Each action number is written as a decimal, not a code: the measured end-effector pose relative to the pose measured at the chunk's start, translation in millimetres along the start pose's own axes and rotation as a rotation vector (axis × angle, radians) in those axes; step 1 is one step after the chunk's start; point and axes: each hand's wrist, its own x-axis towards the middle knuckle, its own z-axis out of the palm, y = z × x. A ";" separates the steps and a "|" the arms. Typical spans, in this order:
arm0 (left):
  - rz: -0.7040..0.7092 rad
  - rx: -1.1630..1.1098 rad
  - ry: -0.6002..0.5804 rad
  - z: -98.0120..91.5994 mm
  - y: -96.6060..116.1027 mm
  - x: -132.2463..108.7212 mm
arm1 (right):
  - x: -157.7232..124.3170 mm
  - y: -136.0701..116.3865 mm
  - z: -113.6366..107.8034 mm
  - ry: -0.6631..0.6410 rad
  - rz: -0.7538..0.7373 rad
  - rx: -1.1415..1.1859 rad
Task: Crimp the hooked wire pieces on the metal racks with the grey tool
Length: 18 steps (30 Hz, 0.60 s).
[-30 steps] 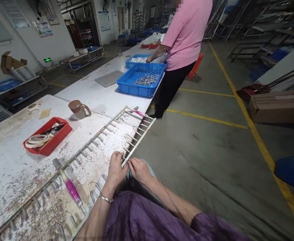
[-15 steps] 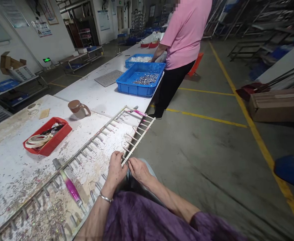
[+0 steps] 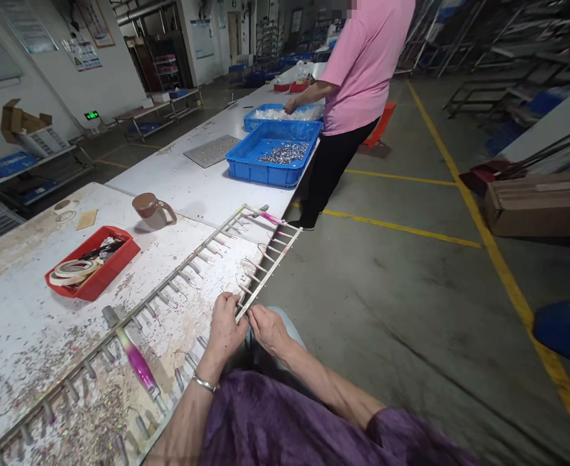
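A long metal rack (image 3: 192,252) with rows of short pegs and thin wire hooks lies along the table edge. Pink-and-yellow paint coats one crossbar (image 3: 138,366) of it. My left hand (image 3: 225,327) is closed around the rack's near rail, fingers curled over the pegs, a silver bangle on the wrist. Just to its right, outside the rail, my right hand (image 3: 267,329) is closed with thumb and fingertips pinched together against the rail's edge. Whatever lies between those fingertips is hidden.
On the table (image 3: 188,184) stand a brown mug (image 3: 149,211), a red tray (image 3: 93,285) with tape rolls, and a blue bin (image 3: 260,171) of small shiny pieces. A co-worker in a pink shirt (image 3: 370,71) stands beyond, near a blue basket (image 3: 252,122). Small flakes litter the tabletop.
The co-worker's hand has risen out of the far blue basket and moved slightly left. My two hands and the rack stay in nearly the same place.
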 end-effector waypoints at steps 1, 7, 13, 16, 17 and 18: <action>-0.001 -0.002 -0.001 0.0 0.2 0.0 | -0.5 -0.4 -1.6 -0.007 0.006 -0.001; -0.011 -0.002 -0.009 -0.6 1.1 0.1 | -2.6 -4.9 -7.5 -0.028 0.064 -0.030; -0.015 -0.007 -0.014 -0.7 0.6 -0.2 | 0.4 -1.0 -6.4 -0.118 0.067 -0.064; -0.022 -0.011 -0.022 -0.4 0.3 -0.7 | -0.5 0.4 -15.7 -0.171 0.072 -0.084; -0.024 -0.010 -0.024 -0.3 0.3 -0.8 | -0.4 0.8 -18.6 -0.194 0.070 -0.092; -0.026 -0.007 -0.026 -0.2 0.2 -0.9 | 0.1 1.3 -20.7 -0.221 0.066 -0.100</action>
